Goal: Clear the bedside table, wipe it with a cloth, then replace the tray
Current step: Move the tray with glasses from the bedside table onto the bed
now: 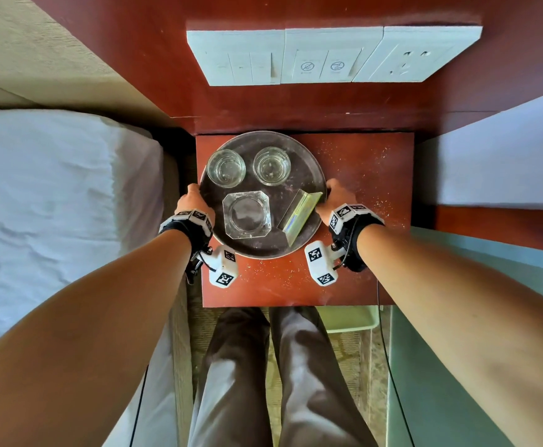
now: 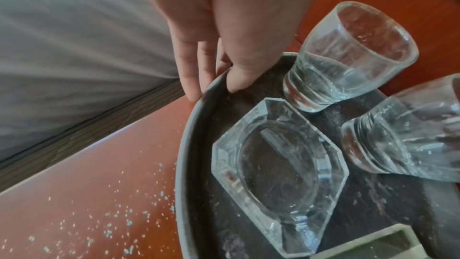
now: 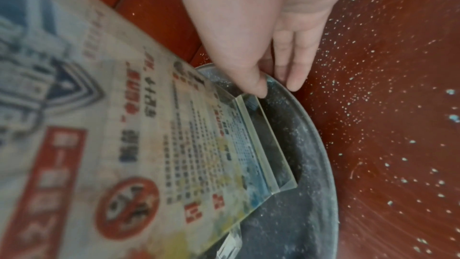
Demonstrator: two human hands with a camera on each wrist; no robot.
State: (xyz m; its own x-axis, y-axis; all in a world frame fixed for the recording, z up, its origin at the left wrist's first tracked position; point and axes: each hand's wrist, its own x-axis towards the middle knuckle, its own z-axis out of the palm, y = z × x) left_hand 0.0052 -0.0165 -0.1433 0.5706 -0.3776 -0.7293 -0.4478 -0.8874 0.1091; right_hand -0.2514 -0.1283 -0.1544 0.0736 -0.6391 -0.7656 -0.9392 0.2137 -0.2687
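While the tray (image 1: 308,162) sits on the crumb-strewn desk (image 1: 366,175), both hands pinch its rim. Left hand (image 1: 193,199) grip: thumb inside, fingers outside. Right hand (image 1: 335,198) likewise.

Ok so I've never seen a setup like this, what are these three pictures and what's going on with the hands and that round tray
No machine here: a person wears three cameras. The head view looks down at both arms; the white marked blocks on the wrists are the other two cameras, each looking along one hand. On the red bedside table, speckled with pale crumbs, sits a round dark tray. It carries two drinking glasses, a square glass ashtray and a clear acrylic sign stand with a printed notice. The left hand pinches the tray's left rim, thumb inside, fingers outside; the right hand has the same grip on the right rim. Whether the tray is lifted yet, I cannot tell.
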